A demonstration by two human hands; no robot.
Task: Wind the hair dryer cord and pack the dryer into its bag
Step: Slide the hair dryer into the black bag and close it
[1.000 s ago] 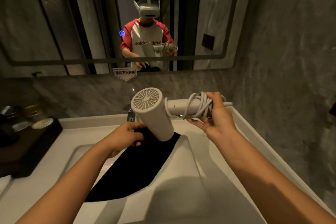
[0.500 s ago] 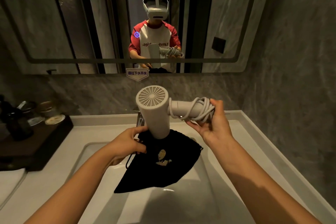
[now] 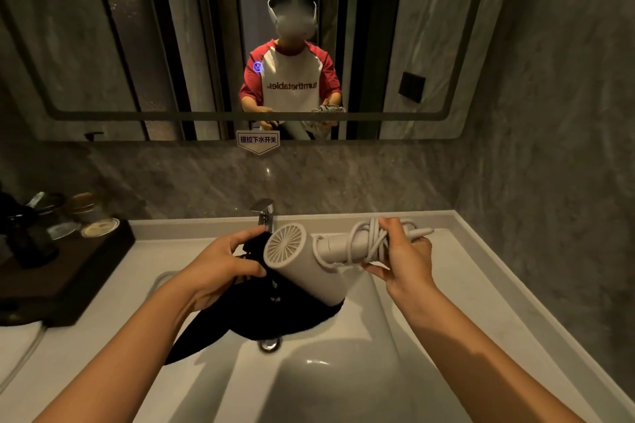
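Note:
A white hair dryer (image 3: 302,261) hangs over the sink with its round grille facing me. The nozzle end sits inside the mouth of a black cloth bag (image 3: 275,312). The grey cord (image 3: 372,240) is wound in loops around the handle. My right hand (image 3: 402,257) grips the handle and the wound cord. My left hand (image 3: 220,268) pinches the bag's upper edge next to the dryer body. The bag's lower part droops into the basin.
A white sink basin (image 3: 343,371) with a drain (image 3: 269,343) lies below, a chrome tap (image 3: 264,213) behind the dryer. A dark tray (image 3: 65,271) with jars sits on the left counter. A mirror (image 3: 137,45) and stone walls close the back and right.
The dryer has tilted and sunk lower, its nozzle going deeper into the bag. Both hands moved down toward the basin with it.

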